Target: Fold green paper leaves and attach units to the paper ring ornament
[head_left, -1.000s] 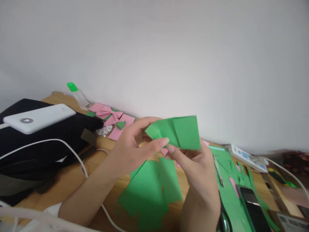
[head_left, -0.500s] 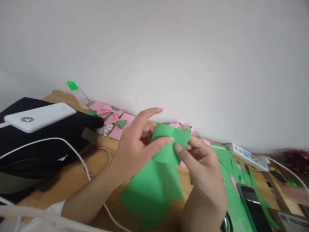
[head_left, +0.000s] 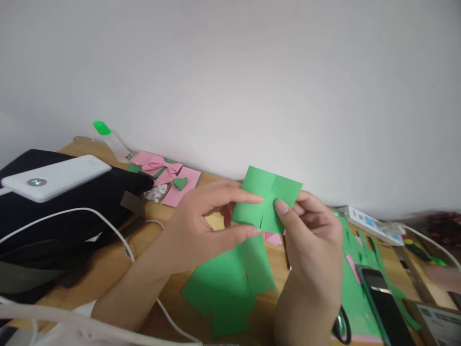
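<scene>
A small square of green paper (head_left: pixel 271 192) is held up above the desk, with a crease down its middle and a short slit at the bottom edge. My right hand (head_left: pixel 311 230) pinches its right side, thumb in front and fingers behind. From the left, my left hand (head_left: pixel 205 226) grips the same paper: the index finger lies across its front, the thumb reaches the lower edge, and other fingers pass partly hidden behind it. Below, green paper pieces (head_left: pixel 225 283) overlap on the wooden desk.
At left, a white power bank (head_left: pixel 57 177) lies on a black bag (head_left: pixel 108 204), near a white cable (head_left: pixel 108 223). Pink folded papers (head_left: pixel 153 163) and a glue bottle (head_left: pixel 117 145) are by the wall. To the right are a phone (head_left: pixel 387 302), green scraps (head_left: pixel 356 283) and a power strip (head_left: pixel 374 226).
The paper has moved up and to the right with my right hand. My left index finger has come down onto its front, and the left thumb has dropped to its lower edge.
</scene>
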Demonstrator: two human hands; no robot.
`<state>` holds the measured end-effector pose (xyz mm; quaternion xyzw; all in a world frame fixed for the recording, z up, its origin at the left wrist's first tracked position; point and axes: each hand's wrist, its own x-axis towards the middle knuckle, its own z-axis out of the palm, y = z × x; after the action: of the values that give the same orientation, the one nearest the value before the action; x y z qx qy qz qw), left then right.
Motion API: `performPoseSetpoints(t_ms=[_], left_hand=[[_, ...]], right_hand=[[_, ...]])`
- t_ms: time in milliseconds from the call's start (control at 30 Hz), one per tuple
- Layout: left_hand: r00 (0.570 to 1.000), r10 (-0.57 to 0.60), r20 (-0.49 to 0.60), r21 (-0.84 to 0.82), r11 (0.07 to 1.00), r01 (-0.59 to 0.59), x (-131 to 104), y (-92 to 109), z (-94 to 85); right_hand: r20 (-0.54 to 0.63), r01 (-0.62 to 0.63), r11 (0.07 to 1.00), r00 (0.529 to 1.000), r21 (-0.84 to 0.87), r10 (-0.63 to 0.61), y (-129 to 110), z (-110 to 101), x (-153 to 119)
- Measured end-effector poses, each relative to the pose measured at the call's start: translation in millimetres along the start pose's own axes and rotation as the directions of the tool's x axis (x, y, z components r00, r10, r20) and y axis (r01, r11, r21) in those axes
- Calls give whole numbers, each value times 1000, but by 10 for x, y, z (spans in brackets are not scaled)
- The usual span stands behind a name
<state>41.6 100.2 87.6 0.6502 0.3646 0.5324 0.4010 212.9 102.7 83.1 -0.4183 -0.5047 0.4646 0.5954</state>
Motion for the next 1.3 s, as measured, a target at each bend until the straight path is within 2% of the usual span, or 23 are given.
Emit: performPoseSetpoints(t_ms=[233, 400, 533, 600, 667, 767, 867, 1000, 1100, 1300], left_hand=[[1000, -3, 9, -6, 1000, 3, -21, -24, 20], [999, 36, -3, 36, 999, -36, -25, -36, 7], [996, 85, -23, 136, 987, -81, -15, -1, -12], [992, 124, 1, 180, 976, -122, -5, 16, -22], [989, 141, 40, 215, 966, -147, 3, 28, -25], [983, 151, 101, 206, 964, -169, 7, 34, -13], [989, 125, 83, 162, 977, -137, -4, 25, 9], [995, 97, -38, 106, 990, -92, -37, -2, 23], [989, 105, -105, 79, 992, -97, -44, 1, 19], [989, 88, -122, 72, 994, -80, -23, 43, 12]], right_hand=[[-61, 22, 999, 998, -37, -24, -52, 20, -14], [-22, 50, 998, 998, -47, -51, -47, 9, -46], [28, 75, 987, 997, -143, -72, -52, -40, -48], [77, 187, 955, 982, -228, -174, -64, -79, -28], [194, 321, 897, 943, -304, -272, -81, -119, 2], [329, 391, 846, 903, -363, -276, -105, -164, 38], [288, 382, 856, 913, -349, -290, -116, -178, 36], [179, 375, 853, 926, -364, -331, -108, -164, -5], [112, 394, 839, 918, -376, -381, -105, -150, -24], [145, 423, 817, 905, -391, -400, -127, -139, -39]])
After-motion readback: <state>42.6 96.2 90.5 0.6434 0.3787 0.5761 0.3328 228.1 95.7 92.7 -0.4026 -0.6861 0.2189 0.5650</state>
